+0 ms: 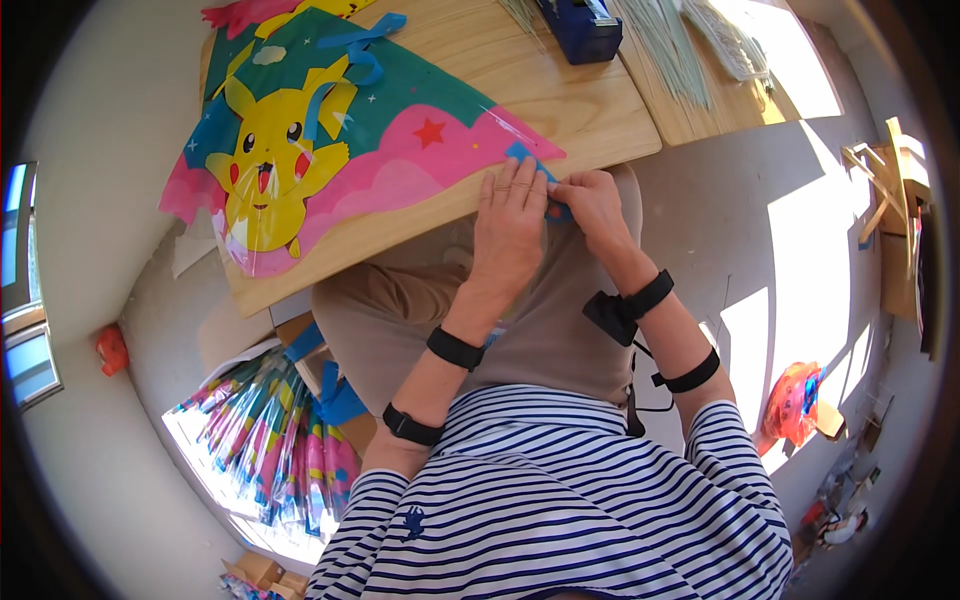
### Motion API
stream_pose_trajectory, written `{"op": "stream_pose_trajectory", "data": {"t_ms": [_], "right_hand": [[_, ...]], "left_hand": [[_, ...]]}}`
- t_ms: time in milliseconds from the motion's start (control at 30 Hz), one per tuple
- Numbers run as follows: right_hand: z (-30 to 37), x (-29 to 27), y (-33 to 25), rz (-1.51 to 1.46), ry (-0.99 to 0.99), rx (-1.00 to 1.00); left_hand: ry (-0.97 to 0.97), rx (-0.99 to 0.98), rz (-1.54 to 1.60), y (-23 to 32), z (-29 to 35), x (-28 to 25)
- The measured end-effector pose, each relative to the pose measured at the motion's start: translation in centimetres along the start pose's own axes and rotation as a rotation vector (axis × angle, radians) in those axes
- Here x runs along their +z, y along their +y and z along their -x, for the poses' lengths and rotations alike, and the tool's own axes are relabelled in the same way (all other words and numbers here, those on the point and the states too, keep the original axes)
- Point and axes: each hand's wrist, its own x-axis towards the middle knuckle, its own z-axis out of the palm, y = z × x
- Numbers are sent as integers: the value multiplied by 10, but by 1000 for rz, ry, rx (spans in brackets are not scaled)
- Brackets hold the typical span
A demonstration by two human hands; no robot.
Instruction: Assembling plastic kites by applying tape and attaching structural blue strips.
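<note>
A thin, glossy kite (385, 150) with a yellow cartoon figure on green and pink lies spread over the wooden table. On its right corner, at the table's front edge, is a blue strip (520, 152). My left hand (512, 225) rests there, its fingers straight and flat over the strip. Beside it, my right hand (597, 208) pinches the strip's lower end, where a blue piece hangs past the edge above my lap. The fingertips hide part of the strip. Blue ribbons (365, 45) lie loosely across the kite's upper part.
A dark blue tape dispenser (585, 30) stands at the table's back. Right of it are bundled thin sticks (672, 55) and a clear plastic tray (725, 40). Folded, colourful kites (275, 430) are piled at lower left. A red plastic bag (792, 405) sits to the right.
</note>
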Motion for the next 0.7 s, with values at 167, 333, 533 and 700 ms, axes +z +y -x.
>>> {"op": "stream_pose_trajectory", "data": {"t_ms": [167,333,533,700], "right_hand": [[-3,-2,6,-29,-28,-17],[-4,-4,9,-28,-31,3],[2,-6,1,20,-40,24],[-2,-6,6,-12,-48,7]], "left_hand": [[0,-6,-11,2,-2,8],[-14,-11,-30,5,-2,8],[-15,-34,-35,6,-3,9],[-12,-36,-48,6,-4,11]]}}
